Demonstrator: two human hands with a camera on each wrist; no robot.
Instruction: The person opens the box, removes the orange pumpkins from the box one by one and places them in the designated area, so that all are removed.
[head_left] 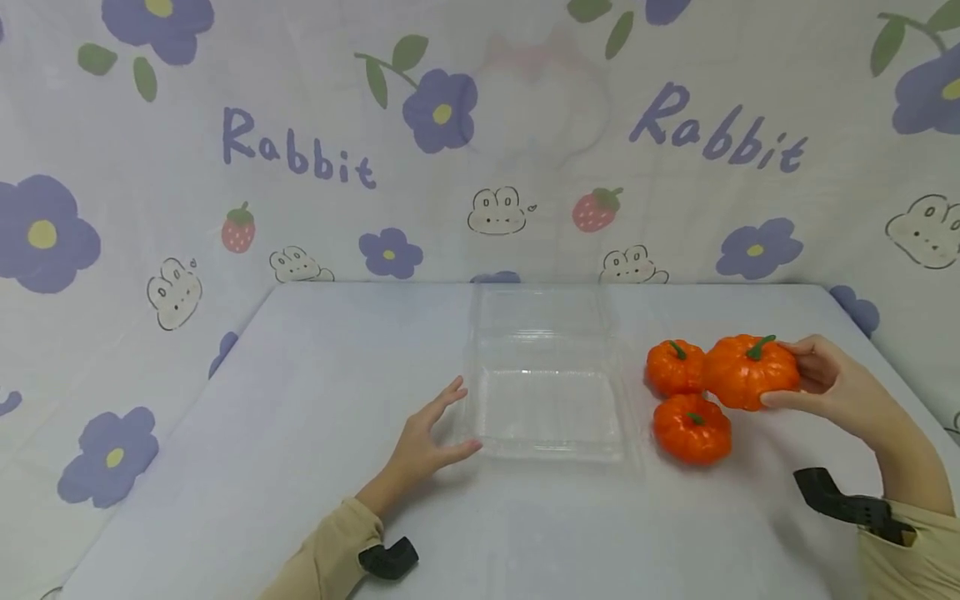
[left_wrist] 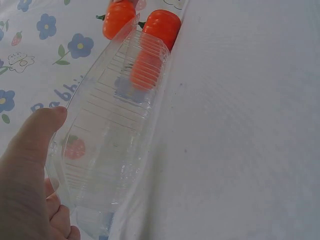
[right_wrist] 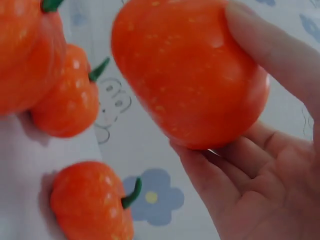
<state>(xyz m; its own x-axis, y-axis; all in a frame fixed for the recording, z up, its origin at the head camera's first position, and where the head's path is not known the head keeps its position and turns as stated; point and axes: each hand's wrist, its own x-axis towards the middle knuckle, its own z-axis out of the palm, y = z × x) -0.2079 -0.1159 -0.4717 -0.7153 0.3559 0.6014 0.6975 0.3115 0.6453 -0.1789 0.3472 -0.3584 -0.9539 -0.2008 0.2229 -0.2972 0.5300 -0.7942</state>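
My right hand [head_left: 832,387] holds an orange toy pumpkin [head_left: 752,372] with a green stem, thumb on one side and fingers on the other. In the right wrist view, that pumpkin [right_wrist: 190,75] is held up off the table. More pumpkins stand beside it: one to the left [head_left: 675,368], one in front [head_left: 692,429], and another low in the right wrist view [right_wrist: 92,202]. My left hand [head_left: 423,442] rests at the left edge of a clear plastic box [head_left: 551,408], thumb and fingers spread along its side. The thumb [left_wrist: 42,122] touches the rim.
The box's clear lid [head_left: 540,312] lies folded back behind it. A white cloth covers the table [head_left: 322,375], and a patterned curtain [head_left: 540,167] with flowers and rabbits hangs at the back. Black mounts [head_left: 843,500] sit on both wrists.
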